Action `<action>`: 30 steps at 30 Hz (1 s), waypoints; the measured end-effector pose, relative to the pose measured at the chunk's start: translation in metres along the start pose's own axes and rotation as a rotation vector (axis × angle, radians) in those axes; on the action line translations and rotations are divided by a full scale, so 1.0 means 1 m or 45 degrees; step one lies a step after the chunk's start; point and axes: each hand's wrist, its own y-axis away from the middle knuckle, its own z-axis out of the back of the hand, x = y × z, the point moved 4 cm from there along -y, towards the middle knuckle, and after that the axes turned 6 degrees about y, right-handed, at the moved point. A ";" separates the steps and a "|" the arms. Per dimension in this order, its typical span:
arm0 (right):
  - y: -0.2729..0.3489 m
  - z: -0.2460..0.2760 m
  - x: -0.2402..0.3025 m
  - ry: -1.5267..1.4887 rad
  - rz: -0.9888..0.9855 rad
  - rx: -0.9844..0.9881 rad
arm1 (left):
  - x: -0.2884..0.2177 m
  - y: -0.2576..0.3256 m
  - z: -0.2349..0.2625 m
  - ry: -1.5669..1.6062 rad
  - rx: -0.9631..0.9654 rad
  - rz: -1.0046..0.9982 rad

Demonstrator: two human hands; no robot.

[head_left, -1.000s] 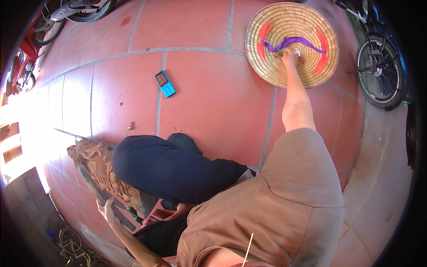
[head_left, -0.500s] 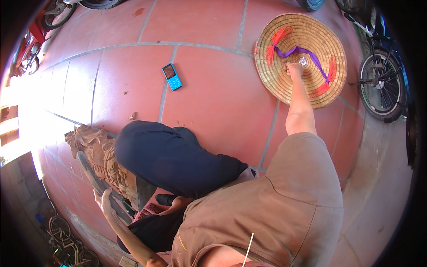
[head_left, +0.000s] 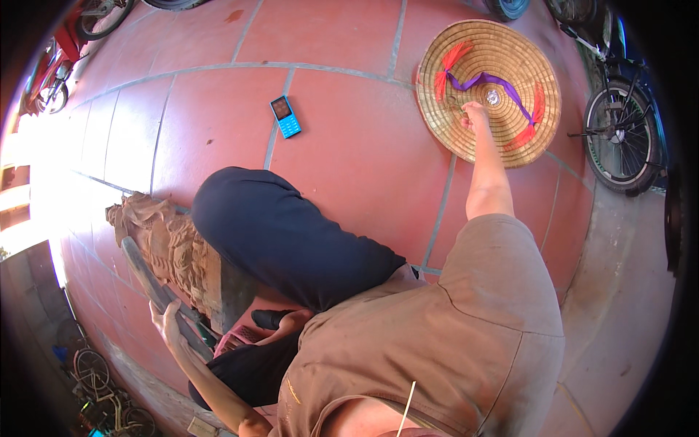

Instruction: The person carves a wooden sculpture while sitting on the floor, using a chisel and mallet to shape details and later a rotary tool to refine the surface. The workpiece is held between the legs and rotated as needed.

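Note:
My right arm is stretched out over an upturned conical straw hat (head_left: 520,54) at the far right. My right hand (head_left: 475,116) is closed above its inside, with the fingers bunched; I cannot make out what is in them. A purple ribbon (head_left: 502,79) with red-orange tassels crosses the hat. On the left, my left hand (head_left: 167,324) is closed round a long, flat grey bar (head_left: 144,273). This bar slants along the near side of a carved brown wooden piece (head_left: 171,247), which is partly hidden behind my raised knee.
A blue keypad phone (head_left: 285,118) lies on the red tiled floor (head_left: 349,124) beyond my knee. A bicycle wheel (head_left: 620,135) stands right of the hat. More bicycles (head_left: 95,375) are at the lower left, and a red vehicle (head_left: 54,76) is at the upper left.
My knee has risen and shifted away from me. My right hand has drawn slightly back from the hat's centre. The left hand keeps its hold on the grey bar.

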 end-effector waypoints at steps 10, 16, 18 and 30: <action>0.093 0.009 0.067 -0.862 0.493 0.429 | -0.007 0.011 0.020 0.044 0.110 0.023; 0.283 -0.076 0.162 -1.175 0.812 1.096 | -0.010 0.018 0.042 0.164 0.078 -0.170; 0.366 -0.097 0.189 -1.210 0.893 1.223 | -0.017 0.021 0.046 0.187 0.065 -0.224; 0.731 -0.139 0.196 -0.756 1.556 2.933 | -0.004 0.049 0.068 0.262 -0.076 -0.179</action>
